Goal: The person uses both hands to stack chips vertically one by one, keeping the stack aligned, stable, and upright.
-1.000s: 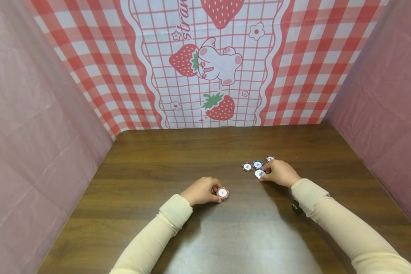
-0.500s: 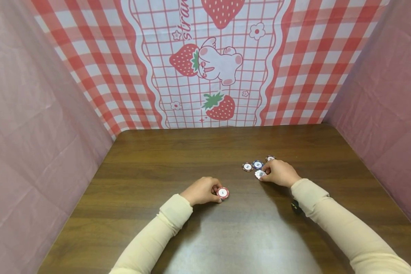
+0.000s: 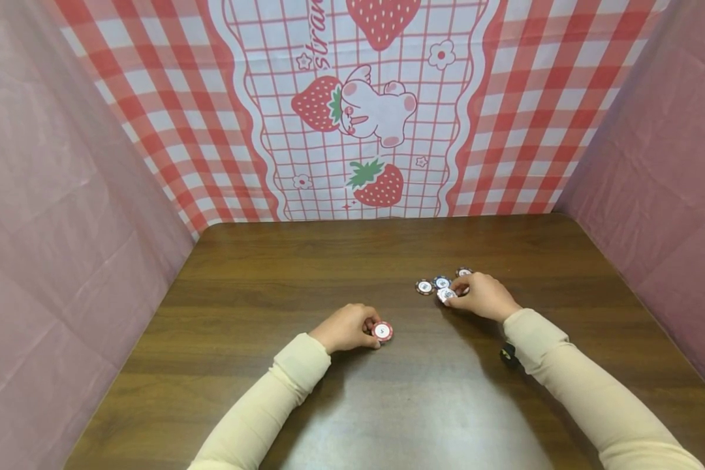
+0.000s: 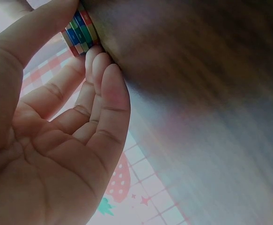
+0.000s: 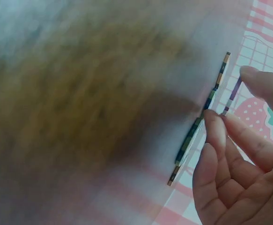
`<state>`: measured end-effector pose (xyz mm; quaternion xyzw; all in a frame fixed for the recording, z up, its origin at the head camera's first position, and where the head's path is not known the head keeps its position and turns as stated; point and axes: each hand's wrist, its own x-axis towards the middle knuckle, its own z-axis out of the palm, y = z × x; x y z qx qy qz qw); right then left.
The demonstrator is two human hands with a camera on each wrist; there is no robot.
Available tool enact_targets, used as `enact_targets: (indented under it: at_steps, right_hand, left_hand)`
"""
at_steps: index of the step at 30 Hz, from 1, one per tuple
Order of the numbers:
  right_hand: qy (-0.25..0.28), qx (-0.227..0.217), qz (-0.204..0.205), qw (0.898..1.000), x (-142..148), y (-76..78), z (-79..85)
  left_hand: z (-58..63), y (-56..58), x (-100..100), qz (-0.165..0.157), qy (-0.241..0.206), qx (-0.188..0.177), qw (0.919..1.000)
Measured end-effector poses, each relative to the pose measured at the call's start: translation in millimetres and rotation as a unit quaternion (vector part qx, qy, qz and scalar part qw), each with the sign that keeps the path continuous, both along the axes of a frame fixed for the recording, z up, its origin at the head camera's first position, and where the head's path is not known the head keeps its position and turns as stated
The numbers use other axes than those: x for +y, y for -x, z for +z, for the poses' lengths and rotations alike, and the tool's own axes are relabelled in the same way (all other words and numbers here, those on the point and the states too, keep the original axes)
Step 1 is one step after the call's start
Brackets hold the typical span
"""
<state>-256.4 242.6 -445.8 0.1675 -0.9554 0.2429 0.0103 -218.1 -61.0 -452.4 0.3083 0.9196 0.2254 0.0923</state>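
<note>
My left hand (image 3: pixel 348 328) grips a short stack of poker chips (image 3: pixel 382 331) at the table's middle, its top chip red-rimmed with a white centre. In the left wrist view the stack (image 4: pixel 81 33) shows several coloured edges, standing between thumb and fingers. Farther right, my right hand (image 3: pixel 483 297) pinches a whitish poker chip (image 3: pixel 446 295) by its edge. The right wrist view shows this chip (image 5: pixel 231 97) tilted and raised off the tabletop. Just beyond it lie a blue chip (image 3: pixel 442 281), a brown-rimmed chip (image 3: pixel 424 287) and a dark-rimmed chip (image 3: pixel 463 272), partly behind the fingers.
The brown wooden table (image 3: pixel 282 261) reaches back to a red checked strawberry cloth (image 3: pixel 382 117). Pink cloth (image 3: pixel 64 228) hangs along both sides. A small black object (image 3: pixel 508 354) shows under the right cuff.
My right hand has lifted the whitish chip slightly from the table, so it now overlaps the blue chip in the head view. The left hand stays still with its stack.
</note>
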Motion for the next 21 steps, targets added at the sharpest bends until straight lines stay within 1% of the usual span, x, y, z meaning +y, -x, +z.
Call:
enact_targets:
  at_steps: [5,13,21]
  right_hand:
    - [0.036,-0.002,-0.001,0.999,-1,-0.6,1.7]
    - [0.063,0.029,0.009,0.998,-10,-2.9,7.5]
    - [0.094,0.044,0.029,0.994,-26,-8.5,14.3]
  left_hand:
    - [0.3,0.0,0,0.0,-0.003,-0.001,1.0]
    - [0.2,-0.2,0,0.001,-0.009,-0.004,1.0]
    - [0.7,-0.8,0,0.002,-0.004,-0.001,1.0]
